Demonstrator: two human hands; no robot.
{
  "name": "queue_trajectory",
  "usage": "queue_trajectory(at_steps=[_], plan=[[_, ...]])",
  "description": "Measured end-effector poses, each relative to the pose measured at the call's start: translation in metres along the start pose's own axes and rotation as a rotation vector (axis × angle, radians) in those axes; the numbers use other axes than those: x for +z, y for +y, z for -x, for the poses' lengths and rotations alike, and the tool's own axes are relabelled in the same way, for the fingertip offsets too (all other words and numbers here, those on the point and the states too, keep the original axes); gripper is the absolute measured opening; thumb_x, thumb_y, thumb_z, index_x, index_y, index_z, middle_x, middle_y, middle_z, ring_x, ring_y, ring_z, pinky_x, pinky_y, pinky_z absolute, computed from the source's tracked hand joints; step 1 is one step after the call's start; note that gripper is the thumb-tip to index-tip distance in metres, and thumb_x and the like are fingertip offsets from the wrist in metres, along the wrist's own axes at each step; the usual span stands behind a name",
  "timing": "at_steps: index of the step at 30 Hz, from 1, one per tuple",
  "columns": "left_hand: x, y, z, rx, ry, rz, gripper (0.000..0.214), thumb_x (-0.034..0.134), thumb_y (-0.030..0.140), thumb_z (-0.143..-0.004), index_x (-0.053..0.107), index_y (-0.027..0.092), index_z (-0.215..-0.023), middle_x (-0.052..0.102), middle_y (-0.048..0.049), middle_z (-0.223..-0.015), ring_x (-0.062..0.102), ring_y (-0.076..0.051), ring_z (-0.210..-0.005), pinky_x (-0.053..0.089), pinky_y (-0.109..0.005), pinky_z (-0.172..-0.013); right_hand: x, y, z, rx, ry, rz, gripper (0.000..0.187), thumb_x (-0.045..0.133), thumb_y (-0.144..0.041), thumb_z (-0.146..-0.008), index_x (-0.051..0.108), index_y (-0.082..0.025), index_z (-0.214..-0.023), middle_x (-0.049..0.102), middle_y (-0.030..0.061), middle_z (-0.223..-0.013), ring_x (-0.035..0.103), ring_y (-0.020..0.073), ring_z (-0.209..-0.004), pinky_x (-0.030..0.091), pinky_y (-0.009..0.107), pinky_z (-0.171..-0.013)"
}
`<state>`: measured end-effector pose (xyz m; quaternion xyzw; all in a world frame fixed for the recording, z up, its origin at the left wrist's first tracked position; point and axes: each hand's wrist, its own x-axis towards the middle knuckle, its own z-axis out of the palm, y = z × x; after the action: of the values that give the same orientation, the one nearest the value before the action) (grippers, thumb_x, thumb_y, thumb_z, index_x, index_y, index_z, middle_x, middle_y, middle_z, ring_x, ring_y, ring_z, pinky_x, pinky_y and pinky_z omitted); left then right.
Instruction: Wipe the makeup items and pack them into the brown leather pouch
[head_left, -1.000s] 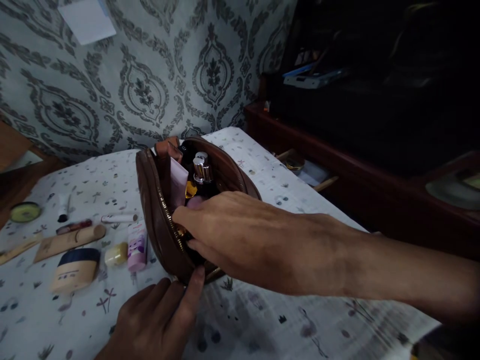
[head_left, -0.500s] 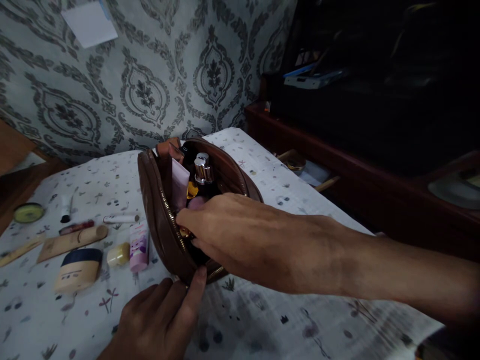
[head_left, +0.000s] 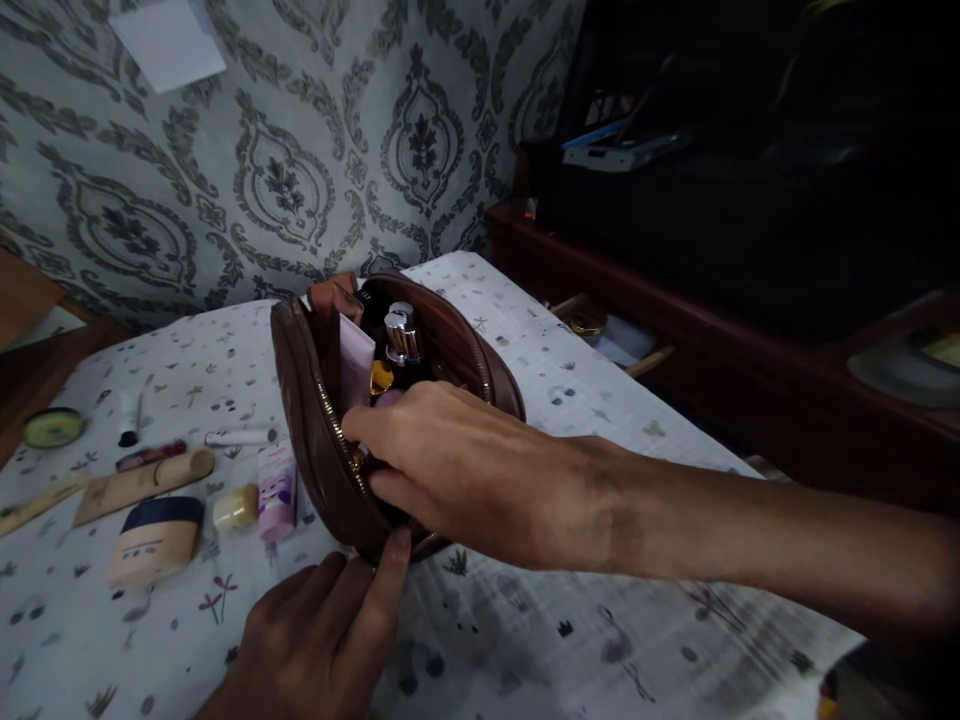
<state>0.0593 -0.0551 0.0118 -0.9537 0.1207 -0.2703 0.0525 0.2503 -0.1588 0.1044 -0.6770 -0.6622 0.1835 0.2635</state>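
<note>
A brown zip pouch (head_left: 307, 400) stands open on a patterned cloth (head_left: 525, 640). Inside it I see a pink tube (head_left: 355, 362), a silver-capped bottle (head_left: 403, 338) and a gold cap. My right hand (head_left: 450, 470) reaches across from the right, its fingertips dipped into the pouch's near end; what they touch is hidden. My left hand (head_left: 315, 635) rests on the cloth below the pouch, fingers curled, thumb and fingertips pressed against the pouch's near end by the zip.
Left of the pouch lie a small pink tube (head_left: 276, 492), a beige tube (head_left: 142, 482), a dark-capped jar on its side (head_left: 156, 540), a white stick (head_left: 240, 436) and a green tin (head_left: 52, 428). A dark wooden cabinet (head_left: 675, 310) stands right; patterned wall behind.
My right hand has drawn slightly left and deeper over the pouch's opening. The view has shifted a little. My left hand stays at the pouch's end.
</note>
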Motion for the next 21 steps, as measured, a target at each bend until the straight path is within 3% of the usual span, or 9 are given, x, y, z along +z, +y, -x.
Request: queue_trajectory(at_steps=[7,14,18,21], plan=[[0.0,0.0,0.001,0.008,0.001,-0.009,0.05,0.04,0.004,-0.091,0.044,0.0,-0.141,0.072,-0.0047,-0.073,0.066,-0.019,-0.055,0.054,-0.031,-0.045,-0.003,-0.001,0.004,0.003,-0.034,-0.012,0.01,0.059,-0.005,-0.086,0.06,-0.014,-0.089,0.062,-0.0004,-0.079,0.055,0.0086,-0.065,0.038,0.021,-0.056],[-0.002,-0.001,0.0,0.009,-0.012,-0.028,0.053,0.041,0.006,-0.093,0.038,0.001,-0.145,0.071,-0.003,-0.071,0.065,-0.017,-0.053,0.051,-0.028,-0.045,-0.011,-0.005,0.01,-0.004,-0.03,-0.112,0.012,0.055,-0.005,-0.09,0.063,-0.014,-0.088,0.065,-0.0005,-0.08,0.058,0.0083,-0.066,0.04,0.02,-0.059],[-0.002,0.0,0.001,0.007,-0.034,-0.012,0.061,0.041,0.006,-0.093,0.027,0.001,-0.152,0.071,-0.0034,-0.072,0.064,-0.017,-0.053,0.05,-0.029,-0.044,-0.016,-0.005,0.023,-0.006,0.046,-0.097,0.018,0.05,-0.007,-0.095,0.065,-0.015,-0.088,0.064,-0.0013,-0.078,0.057,0.0089,-0.065,0.04,0.022,-0.059],[-0.002,-0.001,0.002,0.006,-0.028,0.022,0.06,0.044,0.006,-0.092,0.031,0.0,-0.15,0.07,-0.0044,-0.075,0.064,-0.017,-0.056,0.05,-0.03,-0.046,-0.015,-0.002,0.037,-0.036,0.097,-0.021,0.018,0.052,-0.012,-0.097,0.067,-0.016,-0.088,0.066,0.0009,-0.084,0.06,0.012,-0.074,0.045,0.025,-0.065]])
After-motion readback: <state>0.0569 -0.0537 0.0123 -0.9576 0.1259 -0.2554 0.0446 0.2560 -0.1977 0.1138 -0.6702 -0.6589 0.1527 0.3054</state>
